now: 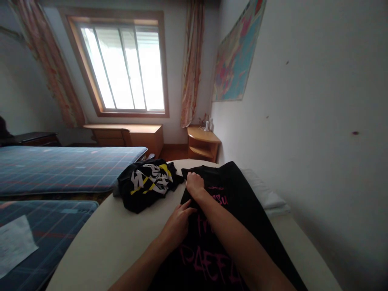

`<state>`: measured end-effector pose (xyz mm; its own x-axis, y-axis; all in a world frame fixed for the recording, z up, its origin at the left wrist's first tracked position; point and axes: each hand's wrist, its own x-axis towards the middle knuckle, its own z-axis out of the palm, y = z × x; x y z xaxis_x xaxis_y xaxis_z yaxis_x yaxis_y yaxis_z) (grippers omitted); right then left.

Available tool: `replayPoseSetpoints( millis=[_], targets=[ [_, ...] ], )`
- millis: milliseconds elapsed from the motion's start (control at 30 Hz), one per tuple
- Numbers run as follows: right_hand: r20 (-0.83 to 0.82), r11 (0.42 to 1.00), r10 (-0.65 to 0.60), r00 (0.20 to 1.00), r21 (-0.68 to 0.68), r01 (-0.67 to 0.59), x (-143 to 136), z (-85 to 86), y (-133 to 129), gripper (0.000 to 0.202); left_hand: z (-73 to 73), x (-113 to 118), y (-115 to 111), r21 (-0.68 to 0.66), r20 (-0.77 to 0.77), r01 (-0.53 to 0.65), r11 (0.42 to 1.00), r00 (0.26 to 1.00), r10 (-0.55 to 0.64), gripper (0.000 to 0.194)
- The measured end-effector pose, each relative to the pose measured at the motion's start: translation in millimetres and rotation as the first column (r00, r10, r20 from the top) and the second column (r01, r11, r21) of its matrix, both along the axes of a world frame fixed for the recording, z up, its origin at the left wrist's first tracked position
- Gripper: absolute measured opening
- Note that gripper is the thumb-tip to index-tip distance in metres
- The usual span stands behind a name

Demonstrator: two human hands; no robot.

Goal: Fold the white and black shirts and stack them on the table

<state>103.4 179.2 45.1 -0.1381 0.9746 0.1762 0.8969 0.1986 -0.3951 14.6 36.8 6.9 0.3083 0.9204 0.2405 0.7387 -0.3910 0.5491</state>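
A black T-shirt (251,210) with pink lettering lies spread over the round table, reaching toward me. My right hand (195,184) is closed on its far left part, near the sleeve, with my forearm crossing over the lettering. Slightly nearer to me, my left hand (181,220) is at the shirt's left edge, fingers bent and pinching the cloth there. Left of both hands sits a bunched black garment (151,184) with white and yellow print; its far edge comes close to the shirt's sleeve.
The cream round table (100,238) carries the clothes. Folded white cloth (269,198) lies at its right, by the wall. Plaid mattresses (69,169) stand left, one bearing a sheet of paper (16,244). A wooden corner shelf (203,135) stands beyond.
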Motion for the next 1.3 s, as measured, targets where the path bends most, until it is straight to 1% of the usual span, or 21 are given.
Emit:
replayPoseSetpoints(
  millis=[67,167,233,267,333,400,467,533,633,700,767,833,900,967,1033,1100,1200,1300],
  targets=[
    [-0.062,0.999,-0.041,0.997,-0.018,0.040,6,-4.2,9,0.032,4.5,0,0,-0.011,0.063,-0.020,1.000,0.998,0.021,0.053],
    [-0.186,0.995,-0.097,0.978,-0.023,0.095,21,-9.6,24,0.048,14.2,3,-2,-0.036,0.181,-0.051,0.998,0.982,0.056,0.045],
    [-0.275,0.994,-0.102,0.956,-0.005,0.105,32,-13.3,33,0.056,18.5,7,-5,-0.057,0.273,-0.021,0.998,0.961,0.036,0.043],
    [-0.314,0.995,-0.095,0.945,0.005,0.101,38,-15.7,37,0.059,19.1,10,-7,-0.072,0.315,0.014,0.997,0.949,0.010,0.043],
    [-0.379,0.997,-0.071,0.923,0.009,0.080,48,-21.8,44,0.061,17.5,15,-11,-0.103,0.374,0.097,0.990,0.926,-0.052,0.045],
    [-0.427,0.999,-0.049,0.903,-0.007,0.052,56,-28.8,48,0.056,13.5,20,-16,-0.130,0.386,0.161,0.978,0.917,-0.099,0.049],
    [-0.464,0.999,-0.033,0.885,-0.013,0.030,62,-34.4,51,0.051,10.1,25,-19,-0.153,0.381,0.179,0.972,0.918,-0.109,0.052],
    [-0.497,1.000,-0.013,0.868,0.006,0.019,67,-36.6,55,0.054,9.1,30,-22,-0.155,0.385,0.177,0.972,0.917,-0.106,0.049],
    [-0.534,0.999,0.019,0.845,0.052,0.010,74,-34.7,60,0.063,11.3,34,-26,-0.075,0.329,0.159,0.984,0.936,-0.127,0.041],
    [-0.547,0.998,0.025,0.837,0.056,0.007,79,-33.7,63,0.066,12.4,34,-28,-0.005,0.223,0.164,0.986,0.962,-0.159,0.037],
    [-0.549,0.999,0.022,0.836,0.031,-0.006,82,-35.3,64,0.066,11.8,33,-30,0.027,0.125,0.208,0.978,0.970,-0.210,0.034],
    [-0.543,1.000,0.026,0.839,0.005,-0.028,83,-39.0,63,0.066,10.5,31,-31,0.028,0.063,0.270,0.962,0.960,-0.271,0.036],
    [-0.537,0.999,0.038,0.843,-0.004,-0.048,84,-42.6,61,0.065,10.4,27,-31,0.008,0.027,0.339,0.941,0.941,-0.339,0.042],
    [-0.531,0.998,0.048,0.846,0.000,-0.057,86,-44.3,58,0.063,12.8,22,-28,-0.028,0.005,0.418,0.908,0.908,-0.418,0.046],
    [-0.524,0.998,0.054,0.850,0.005,-0.061,89,-44.0,55,0.058,17.3,17,-26,-0.051,-0.008,0.481,0.875,0.876,-0.482,0.046],
    [-0.515,0.998,0.061,0.855,0.004,-0.069,95,-42.7,50,0.054,22.6,11,-23,-0.039,-0.033,0.500,0.865,0.865,-0.501,0.044],
    [-0.501,0.997,0.067,0.863,-0.008,-0.082,102,-41.4,40,0.052,30.7,6,-24,-0.011,-0.088,0.486,0.874,0.870,-0.485,0.037],
    [-0.484,0.996,0.063,0.873,-0.024,-0.085,108,-39.8,31,0.049,38.9,7,-27,-0.005,-0.075,0.484,0.875,0.873,-0.483,0.030]
  ],
)
